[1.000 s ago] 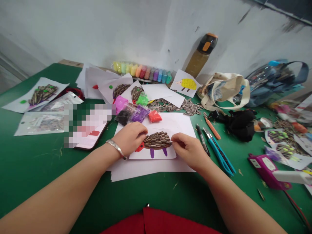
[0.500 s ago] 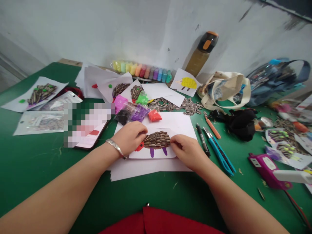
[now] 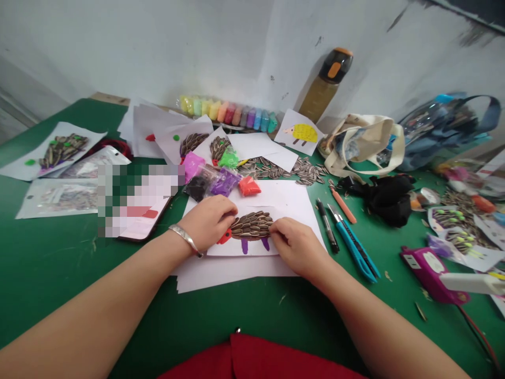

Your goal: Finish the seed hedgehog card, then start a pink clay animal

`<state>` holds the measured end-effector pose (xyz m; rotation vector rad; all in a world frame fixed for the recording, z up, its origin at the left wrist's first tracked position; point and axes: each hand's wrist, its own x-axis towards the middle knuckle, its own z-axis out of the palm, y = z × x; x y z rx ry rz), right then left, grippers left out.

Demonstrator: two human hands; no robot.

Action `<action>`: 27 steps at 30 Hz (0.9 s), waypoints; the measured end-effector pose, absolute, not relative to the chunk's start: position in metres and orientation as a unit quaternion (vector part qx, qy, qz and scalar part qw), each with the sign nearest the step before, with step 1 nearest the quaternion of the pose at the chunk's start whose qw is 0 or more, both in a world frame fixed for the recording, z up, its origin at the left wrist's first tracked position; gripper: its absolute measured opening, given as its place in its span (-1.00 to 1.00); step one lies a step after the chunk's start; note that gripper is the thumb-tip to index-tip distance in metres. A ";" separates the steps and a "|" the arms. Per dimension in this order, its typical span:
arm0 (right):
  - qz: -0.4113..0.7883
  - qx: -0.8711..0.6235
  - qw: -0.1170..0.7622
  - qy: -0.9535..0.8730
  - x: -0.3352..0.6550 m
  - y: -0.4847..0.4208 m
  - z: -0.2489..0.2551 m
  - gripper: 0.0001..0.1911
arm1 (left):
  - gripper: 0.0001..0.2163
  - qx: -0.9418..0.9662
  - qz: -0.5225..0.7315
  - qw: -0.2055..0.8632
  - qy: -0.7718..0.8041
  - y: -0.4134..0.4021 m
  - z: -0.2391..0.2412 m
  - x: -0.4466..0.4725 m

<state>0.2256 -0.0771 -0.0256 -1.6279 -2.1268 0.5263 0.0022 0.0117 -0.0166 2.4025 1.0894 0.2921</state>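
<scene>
A paper card [image 3: 252, 248] lies on white sheets [image 3: 236, 268] in front of me. On it is a hedgehog figure [image 3: 251, 226] with a back of sunflower seeds, purple legs and a red head. My left hand [image 3: 207, 222], a silver bracelet on its wrist, rests curled on the card's left side, fingertips against the seed back. My right hand [image 3: 296, 245] presses its pinched fingertips against the right end of the seed back. Whether a seed is between those fingers is hidden.
Small bags of coloured clay [image 3: 221, 181] and loose sunflower seeds [image 3: 284, 169] lie behind the card. To the right lie pens and blue scissors [image 3: 355, 245], black cloth [image 3: 389, 197], a purple glue gun [image 3: 434, 273]. A bottle [image 3: 325, 87] and bags stand by the wall.
My right hand has moved left along the card, closing onto the right end of the seed back. The left hand has stayed in place.
</scene>
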 end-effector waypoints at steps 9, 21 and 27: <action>0.224 -0.622 0.195 -0.725 0.233 -0.076 -0.016 -0.92 | -0.82 0.879 0.105 0.239 0.399 0.012 -0.017 0.001; 0.203 -0.618 0.134 -0.748 0.232 -0.074 -0.020 -0.81 | -0.82 0.879 0.106 0.244 0.397 0.011 -0.018 0.001; 0.203 -0.620 0.135 -0.746 0.232 -0.073 -0.016 -0.81 | -0.83 0.878 0.110 0.246 0.396 0.012 -0.018 0.001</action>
